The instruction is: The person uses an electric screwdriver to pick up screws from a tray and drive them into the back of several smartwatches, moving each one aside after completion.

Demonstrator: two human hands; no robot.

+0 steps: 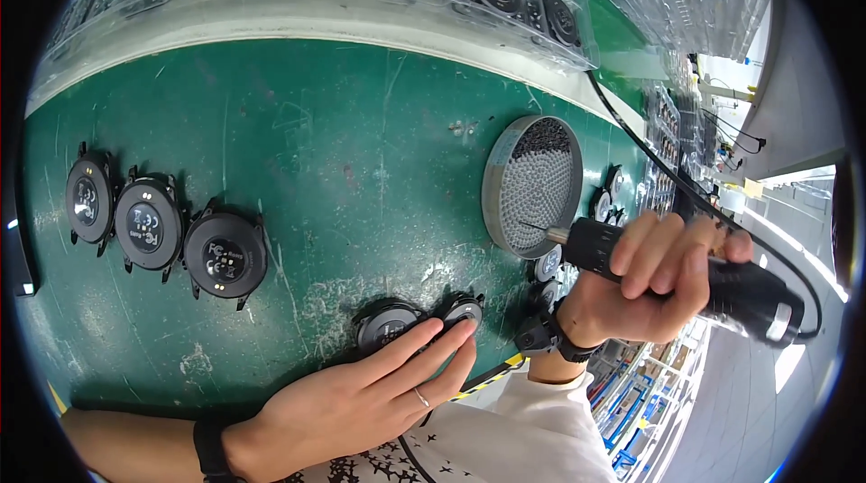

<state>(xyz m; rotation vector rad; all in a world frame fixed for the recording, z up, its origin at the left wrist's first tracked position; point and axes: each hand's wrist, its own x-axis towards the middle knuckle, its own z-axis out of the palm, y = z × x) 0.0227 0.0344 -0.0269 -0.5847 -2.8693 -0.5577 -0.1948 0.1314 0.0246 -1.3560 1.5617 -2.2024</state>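
Screwdriver (591,245), black, cylindrical, slim-tipped

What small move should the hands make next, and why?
Probably ease the screwdriver slightly toward the round dish: the right hand aims its thin bit over it, while the left hand touches two dark watch cases. Whether the bit carries or touches anything is too small to tell.
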